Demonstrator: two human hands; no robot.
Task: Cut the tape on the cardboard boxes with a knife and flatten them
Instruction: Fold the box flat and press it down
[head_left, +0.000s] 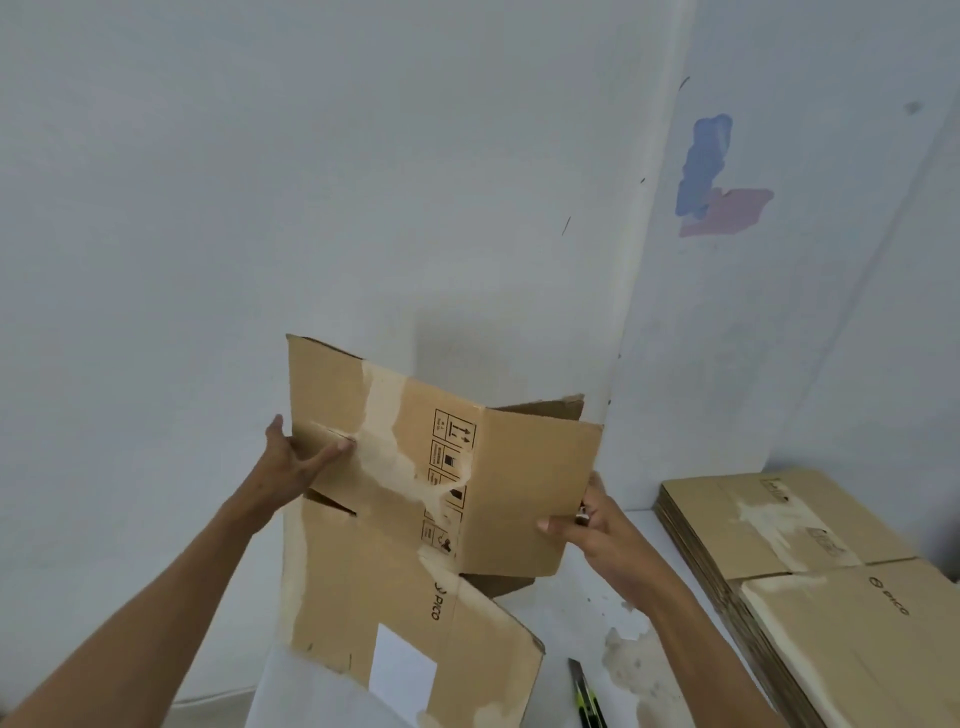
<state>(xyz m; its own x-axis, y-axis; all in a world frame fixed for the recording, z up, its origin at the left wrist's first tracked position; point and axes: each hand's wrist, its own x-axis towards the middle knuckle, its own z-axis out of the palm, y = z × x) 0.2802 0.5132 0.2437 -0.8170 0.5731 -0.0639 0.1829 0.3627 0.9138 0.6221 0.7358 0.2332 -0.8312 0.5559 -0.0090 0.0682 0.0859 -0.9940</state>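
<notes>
A white wall (363, 182) fills the upper view, meeting a second wall at a corner to the right, where a blue and pink patch (714, 179) shows; below lies a white surface (561, 613) stained near its front; along its right edge, by the far right corner, rests a stack of flattened boxes (810, 582), brown, with torn pale strips and printed marks on top; the open cardboard box (441, 478) is held up above the surface's left part, its flaps loose, one long flap with a white label hanging down toward the front edge; the left hand (298, 460) grips the box's left edge, thumb on the near face, fingers behind; the right hand (597, 530) pinches the box's lower right corner, thumb on the face; a yellow-and-black knife (587, 693) lies near the front edge, apart from both hands.
</notes>
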